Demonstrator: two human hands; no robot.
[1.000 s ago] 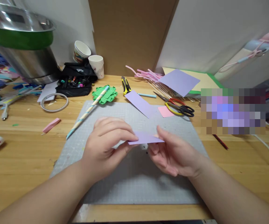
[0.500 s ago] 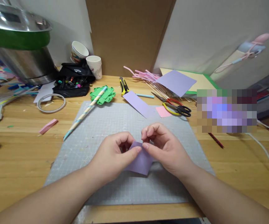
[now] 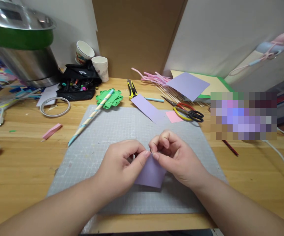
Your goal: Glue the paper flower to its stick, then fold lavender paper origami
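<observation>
A small piece of purple paper [image 3: 151,173] is held up between both hands, over the grey cutting mat [image 3: 122,126]. My left hand [image 3: 125,160] pinches its upper edge between thumb and fingers. Close beside it, my right hand [image 3: 173,154] grips the same edge, thumb and index finger together, the other fingers curled. The two thumb tips nearly touch. What lies behind the paper is hidden. Beyond the hands, a purple paper strip [image 3: 146,108] and a pink paper square [image 3: 173,117] lie near the mat's far edge.
Scissors [image 3: 193,114] and a yellow-black utility knife [image 3: 132,89] lie at the back. A striped paper stick [image 3: 91,118] rests across folded green paper [image 3: 114,100]. At left are a tape roll [image 3: 55,107], a black pouch [image 3: 79,83], paper cups [image 3: 101,68] and a metal pot [image 3: 31,55].
The fingertips have drawn closer together at the paper's top edge, and the paper has shifted slightly right and down. Both hands keep their hold. The view has moved a little.
</observation>
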